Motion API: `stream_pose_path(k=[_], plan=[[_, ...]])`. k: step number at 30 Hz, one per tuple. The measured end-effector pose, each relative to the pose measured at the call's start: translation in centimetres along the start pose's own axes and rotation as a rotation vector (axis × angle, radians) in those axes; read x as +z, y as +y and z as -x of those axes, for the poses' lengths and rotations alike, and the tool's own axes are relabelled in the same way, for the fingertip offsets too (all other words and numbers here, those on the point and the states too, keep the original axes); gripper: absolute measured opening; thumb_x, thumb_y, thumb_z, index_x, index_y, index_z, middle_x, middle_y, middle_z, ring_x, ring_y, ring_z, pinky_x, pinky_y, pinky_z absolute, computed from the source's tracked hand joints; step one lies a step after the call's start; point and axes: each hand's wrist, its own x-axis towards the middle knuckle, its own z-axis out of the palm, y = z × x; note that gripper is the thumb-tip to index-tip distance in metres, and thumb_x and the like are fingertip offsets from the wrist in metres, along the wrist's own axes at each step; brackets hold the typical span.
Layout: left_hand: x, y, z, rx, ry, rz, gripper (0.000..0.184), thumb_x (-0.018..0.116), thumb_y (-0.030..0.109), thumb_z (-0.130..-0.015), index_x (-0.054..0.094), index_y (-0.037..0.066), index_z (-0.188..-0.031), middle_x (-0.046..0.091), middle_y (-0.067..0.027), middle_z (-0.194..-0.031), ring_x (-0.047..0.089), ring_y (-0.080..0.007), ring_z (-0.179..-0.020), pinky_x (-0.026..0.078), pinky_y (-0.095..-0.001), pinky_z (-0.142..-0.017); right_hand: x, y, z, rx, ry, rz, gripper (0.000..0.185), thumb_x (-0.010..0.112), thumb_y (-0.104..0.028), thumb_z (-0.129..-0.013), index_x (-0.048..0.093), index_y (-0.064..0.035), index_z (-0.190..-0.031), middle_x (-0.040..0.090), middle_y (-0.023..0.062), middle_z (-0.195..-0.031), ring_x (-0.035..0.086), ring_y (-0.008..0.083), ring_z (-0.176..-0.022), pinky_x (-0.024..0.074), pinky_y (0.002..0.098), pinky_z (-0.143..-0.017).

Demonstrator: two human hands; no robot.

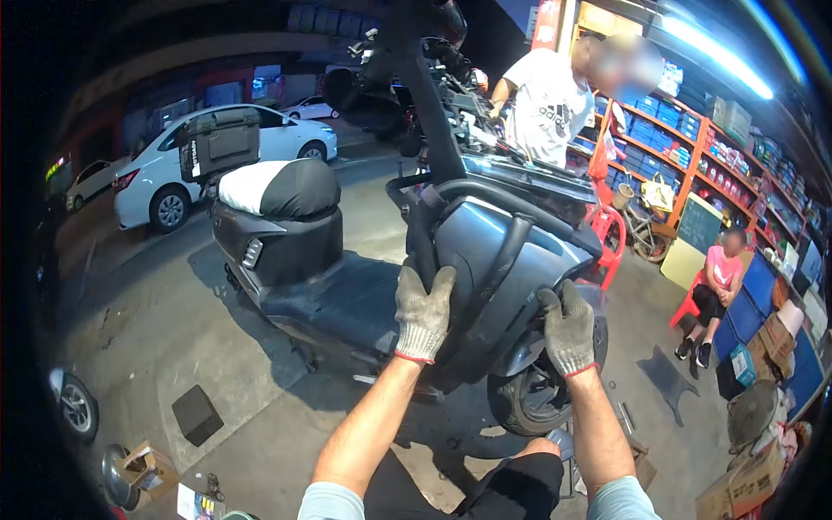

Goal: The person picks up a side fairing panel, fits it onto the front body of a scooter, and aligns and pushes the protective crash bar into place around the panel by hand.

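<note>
A dark scooter [511, 251] stands side-on before me, its front body panel framed by black tubular bars [503, 269]. My left hand [424, 310], in a grey knitted work glove, touches the panel's rear edge beside a black upright part; its fingers point up, with thumb and fingers apart. My right hand [568, 328], gloved too, is at the panel's front lower edge above the front wheel [533, 399]. Its fingers are bent against the edge, and what they grip is too small to make out. The seat [286, 189] has a black and white cover.
A person in a white shirt [544, 100] stands behind the handlebars. Another person [721, 277] sits on a red chair at the right, near shelves [685, 139]. A black block [197, 414] and an open carton [149, 470] lie on the floor at the left.
</note>
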Motion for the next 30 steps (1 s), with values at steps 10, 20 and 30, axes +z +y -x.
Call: stream_pose_path(k=[10, 20, 30], plan=[[-1.2, 3.9, -0.1, -0.368, -0.082, -0.113, 0.083, 0.07, 0.045, -0.08, 0.04, -0.017, -0.126, 0.046, -0.033, -0.128, 0.048, -0.0386, -0.119, 0.036, -0.0391, -0.102, 0.9, 0.9, 2.9, -0.023, -0.087, 0.033, 0.031, 0.065, -0.025, -0.084, 0.049, -0.0008, -0.074, 0.055, 0.0231, -0.064, 0.058, 0.0439, -0.067, 0.0443, 0.0483, -0.056], [-0.6, 4.7, -1.3, -0.271, -0.078, 0.015, 0.071, 0.071, 0.033, -0.082, 0.042, -0.016, -0.125, 0.055, -0.0259, -0.118, 0.055, -0.0309, -0.103, 0.043, -0.0357, -0.091, 1.6, 1.5, 3.4, 0.02, -0.011, -0.032, 0.03, 0.065, -0.025, -0.084, 0.049, -0.0022, -0.073, 0.057, 0.0206, -0.066, 0.061, 0.0392, -0.067, 0.0468, 0.0443, -0.055], [-1.1, 1.9, -1.9, -0.063, -0.059, -0.204, 0.048, 0.059, 0.033, -0.093, 0.052, -0.009, -0.115, 0.064, -0.0156, -0.098, 0.062, -0.0231, -0.081, 0.049, -0.0348, -0.07, 4.4, 7.5, 10.1, 0.202, -0.329, -0.243, 0.029, 0.065, -0.023, -0.081, 0.056, 0.0037, -0.087, 0.061, 0.0241, -0.086, 0.06, 0.043, -0.085, 0.0479, 0.0465, -0.074]])
